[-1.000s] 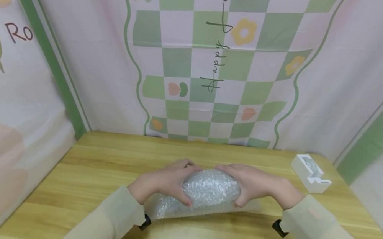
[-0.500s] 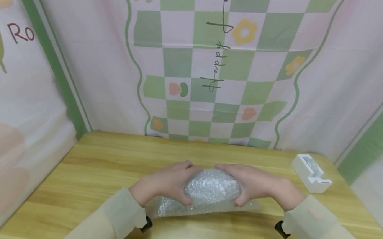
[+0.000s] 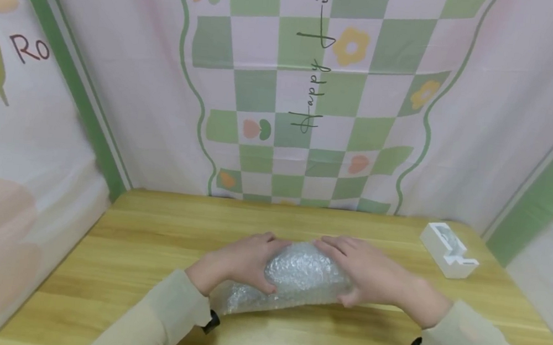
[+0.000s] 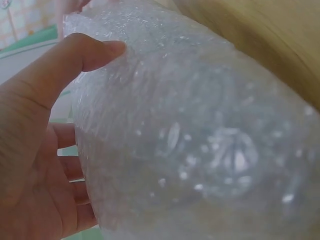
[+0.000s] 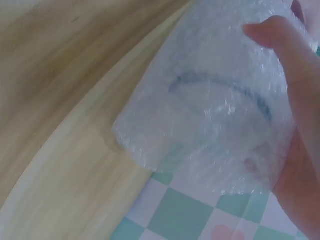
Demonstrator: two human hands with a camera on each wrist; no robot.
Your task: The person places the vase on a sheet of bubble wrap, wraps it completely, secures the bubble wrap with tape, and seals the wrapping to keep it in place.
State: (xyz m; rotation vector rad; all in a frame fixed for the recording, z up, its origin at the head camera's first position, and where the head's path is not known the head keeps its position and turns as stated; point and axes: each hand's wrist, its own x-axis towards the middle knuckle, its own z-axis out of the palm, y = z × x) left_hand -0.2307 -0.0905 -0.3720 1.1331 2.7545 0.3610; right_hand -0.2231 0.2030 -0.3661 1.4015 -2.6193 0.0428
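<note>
A roll of bubble wrap (image 3: 304,272) lies crosswise near the middle of the wooden table, held in both hands. My left hand (image 3: 248,261) grips its left part, thumb on the near side and fingers over the far side. At the other end my right hand (image 3: 372,273) holds it the same way, covering the right end in the head view. Through the bubble wrap (image 5: 200,135) in the right wrist view a dark curved line shows; what is wrapped inside is hidden. In the left wrist view my left thumb (image 4: 95,52) presses on the crinkled plastic.
A white tape dispenser (image 3: 441,252) stands at the back right of the wooden table (image 3: 147,271). Behind the table hangs a green-and-white checkered cloth (image 3: 293,124), with printed cloth along both sides.
My right hand has shifted slightly right and nearer along the bubble wrap, and its wrist has turned. My left hand and the roll stay nearly where they were.
</note>
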